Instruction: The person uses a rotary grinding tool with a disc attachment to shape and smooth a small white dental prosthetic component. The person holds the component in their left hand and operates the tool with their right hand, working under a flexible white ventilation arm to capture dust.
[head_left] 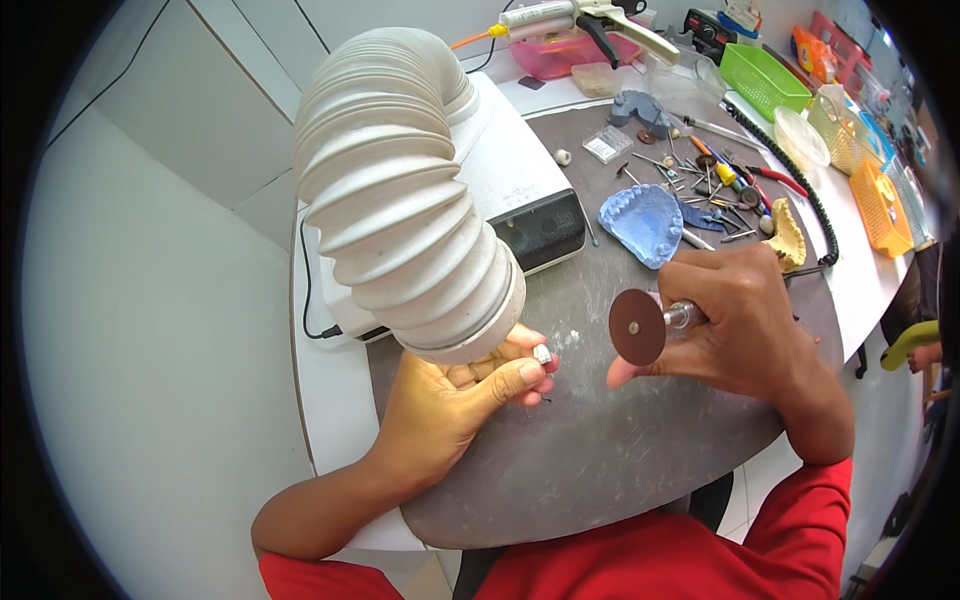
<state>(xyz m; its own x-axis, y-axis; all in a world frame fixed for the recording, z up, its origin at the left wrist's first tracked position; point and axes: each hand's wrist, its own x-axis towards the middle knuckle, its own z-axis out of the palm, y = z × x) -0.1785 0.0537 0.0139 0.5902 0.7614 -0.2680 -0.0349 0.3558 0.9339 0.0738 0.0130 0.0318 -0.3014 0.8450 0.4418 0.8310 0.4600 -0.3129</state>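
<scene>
Your left hand [450, 395] pinches a small white tooth-like piece [542, 353] between thumb and fingertips, just below the mouth of the ribbed white suction hose [405, 190]. Your right hand [745, 325] is closed around a rotary handpiece [683, 316] whose brown cutting disc [637, 327] stands near the piece, not touching it. Both hands hover over the round grey tabletop [600, 450], with a blue dental cast [642, 222] and scattered burs [715, 185] beyond.

Left hand [455, 395]: palm up, fingers curled, thumb and fingertips pinched together.
Right hand [735, 320]: knuckles up, closed in a fist-like grip, thumb pointing toward the left hand.
Forearms: bare, entering from the lower edge, angled inward.
Sleeves: red, at the upper arms.
Spacing: hands near, not touching.
</scene>
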